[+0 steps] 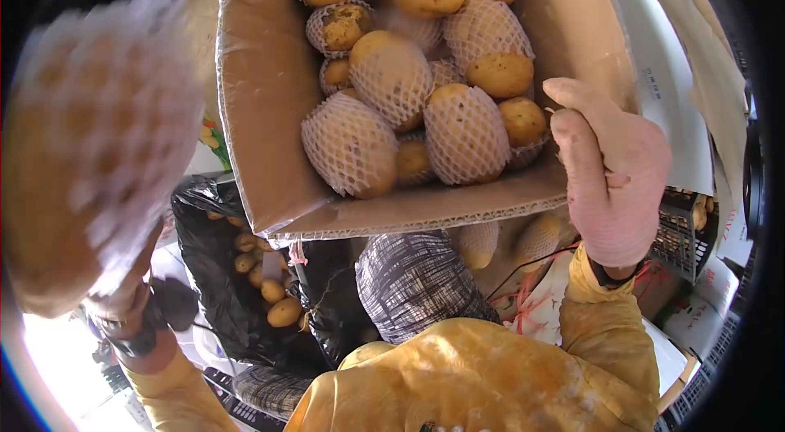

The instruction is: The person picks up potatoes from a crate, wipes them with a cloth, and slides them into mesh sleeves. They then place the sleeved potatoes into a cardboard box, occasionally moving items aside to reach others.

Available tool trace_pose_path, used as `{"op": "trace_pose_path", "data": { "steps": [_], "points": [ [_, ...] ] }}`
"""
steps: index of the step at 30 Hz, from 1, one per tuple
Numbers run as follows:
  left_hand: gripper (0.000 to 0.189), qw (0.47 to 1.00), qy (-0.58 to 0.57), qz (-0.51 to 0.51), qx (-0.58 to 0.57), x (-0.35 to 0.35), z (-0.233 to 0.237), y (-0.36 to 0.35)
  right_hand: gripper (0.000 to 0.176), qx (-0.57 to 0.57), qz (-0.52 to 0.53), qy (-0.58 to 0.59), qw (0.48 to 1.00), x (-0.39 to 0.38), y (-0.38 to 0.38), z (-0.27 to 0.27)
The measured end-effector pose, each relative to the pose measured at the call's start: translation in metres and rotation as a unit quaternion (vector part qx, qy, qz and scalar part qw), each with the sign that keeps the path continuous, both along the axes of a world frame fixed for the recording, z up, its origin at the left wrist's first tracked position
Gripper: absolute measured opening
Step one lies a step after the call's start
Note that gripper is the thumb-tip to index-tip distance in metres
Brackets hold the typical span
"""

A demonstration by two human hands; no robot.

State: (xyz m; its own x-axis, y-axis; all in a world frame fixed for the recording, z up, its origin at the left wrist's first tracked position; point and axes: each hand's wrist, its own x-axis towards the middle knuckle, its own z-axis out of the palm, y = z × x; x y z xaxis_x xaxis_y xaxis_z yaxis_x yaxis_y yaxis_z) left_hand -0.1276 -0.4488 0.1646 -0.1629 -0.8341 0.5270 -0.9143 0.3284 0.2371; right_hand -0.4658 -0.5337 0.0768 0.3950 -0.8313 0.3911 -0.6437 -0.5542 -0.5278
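Close to the camera at the left, a large blurred potato in a foam net [102, 146] is held up by my left hand [123, 293], which shows only in part below it. A gloved right hand [613, 162], mine, is at the right front corner of an open cardboard box [278, 105], thumb and fingers apart, nothing seen between them. Inside the box lie several potatoes in white foam nets [468, 134], some with bare ends showing.
Below the box at the left, a black plastic bag [204, 268] holds several bare potatoes [284, 312]. Netted potatoes [540, 240] lie under the box's front edge. A black crate [679, 228], red string [523, 305] and white cardboard [662, 80] are at the right.
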Motion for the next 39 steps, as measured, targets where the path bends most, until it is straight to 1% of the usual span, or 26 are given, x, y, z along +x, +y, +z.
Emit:
{"op": "trace_pose_path", "data": {
  "steps": [2,4,5,6,7,10,12,14,16,18,20,22,23,24,26,27,28,29,30,32,33,34,36,37,38,39],
  "points": [
    [0.061,0.985,-0.154,-0.068,0.036,-0.014,0.005,-0.029,0.019,0.041,-0.013,-0.036,0.998,0.0,-0.001,0.0],
    [0.06,0.959,-0.244,-0.119,0.079,-0.032,-0.001,-0.049,0.019,0.02,-0.005,-0.007,1.0,-0.003,-0.001,0.001],
    [0.059,0.951,-0.264,-0.13,0.091,-0.033,-0.003,-0.055,0.018,0.001,0.001,-0.001,1.0,-0.004,-0.003,0.001],
    [0.059,0.945,-0.28,-0.144,0.09,-0.038,-0.01,-0.061,0.018,-0.018,0.007,0.006,1.0,-0.005,-0.004,0.0],
    [0.058,0.945,-0.286,-0.139,0.077,-0.034,-0.004,-0.067,0.017,0.007,0.005,0.037,0.999,-0.004,-0.003,0.007],
    [0.057,0.952,-0.285,-0.109,0.013,-0.029,0.01,-0.082,0.014,0.044,0.005,0.05,0.998,-0.005,-0.005,0.01],
    [0.056,0.962,-0.257,-0.075,-0.047,-0.023,0.027,-0.093,0.014,-0.021,0.025,0.054,0.998,-0.006,-0.005,0.007],
    [0.055,0.962,-0.245,-0.1,-0.071,-0.027,0.031,-0.103,0.013,-0.045,0.016,0.056,0.997,-0.006,-0.004,0.005],
    [0.055,0.942,-0.263,-0.205,-0.036,-0.044,0.011,-0.116,0.014,-0.068,0.013,0.031,0.997,-0.004,-0.002,0.002],
    [0.054,0.9,-0.285,-0.329,0.026,-0.061,-0.037,-0.133,0.016,-0.052,0.013,0.029,0.998,-0.004,-0.003,0.002],
    [0.054,0.864,-0.287,-0.398,0.114,-0.079,-0.085,-0.147,0.017,-0.062,0.0,0.037,0.997,-0.003,-0.004,0.0],
    [0.061,0.853,-0.259,-0.39,0.23,-0.095,-0.09,-0.152,0.013,-0.07,0.002,0.053,0.996,-0.005,-0.007,0.002],
    [0.07,0.825,-0.23,-0.381,0.349,-0.101,-0.091,-0.156,0.013,-0.063,0.004,0.056,0.996,-0.006,-0.008,0.0],
    [0.07,0.824,-0.237,-0.385,0.343,-0.112,-0.081,-0.159,0.014,-0.057,0.004,0.059,0.997,-0.006,-0.007,-0.002],
    [0.057,0.818,-0.227,-0.236,0.473,-0.134,-0.057,-0.161,0.016,-0.064,-0.002,0.056,0.996,-0.006,-0.009,-0.004],
    [0.057,0.816,-0.229,-0.241,0.473,-0.136,-0.058,-0.169,0.017,-0.069,0.007,0.046,0.997,-0.007,-0.01,-0.006],
    [0.054,0.893,-0.179,-0.197,0.363,-0.134,-0.06,-0.18,0.018,-0.071,0.016,0.037,0.997,-0.008,-0.009,-0.007],
    [0.054,0.95,-0.121,-0.147,0.246,-0.134,-0.067,-0.187,0.02,-0.064,0.015,0.071,0.995,-0.009,-0.009,-0.003],
    [0.054,0.949,-0.12,-0.15,0.251,-0.135,-0.085,-0.19,0.02,-0.059,0.013,0.072,0.996,-0.007,-0.011,-0.004],
    [0.071,0.949,-0.038,-0.068,0.306,-0.148,-0.13,-0.192,0.021,-0.087,0.007,0.05,0.995,-0.006,-0.013,-0.011],
    [0.078,0.957,-0.082,0.03,0.276,-0.158,-0.137,-0.187,0.022,-0.099,0.003,0.043,0.994,-0.007,-0.012,-0.011],
    [0.078,0.957,-0.083,0.027,0.275,-0.156,-0.136,-0.186,0.022,-0.112,-0.001,0.036,0.993,-0.008,-0.011,-0.012],
    [0.075,0.906,0.045,0.032,0.419,-0.142,-0.125,-0.188,0.008,-0.016,0.032,0.07,0.997,-0.012,-0.011,-0.005],
    [0.071,0.894,0.039,0.057,0.444,-0.136,-0.126,-0.188,0.023,-0.079,0.025,0.028,0.996,-0.009,-0.013,-0.01],
    [0.071,0.894,0.037,0.058,0.443,-0.132,-0.126,-0.188,0.023,-0.08,0.024,0.025,0.996,-0.009,-0.013,-0.011],
    [0.068,0.877,0.11,0.052,0.465,-0.129,-0.126,-0.187,0.023,-0.086,0.025,0.026,0.996,-0.009,-0.013,-0.011]
  ]
}}
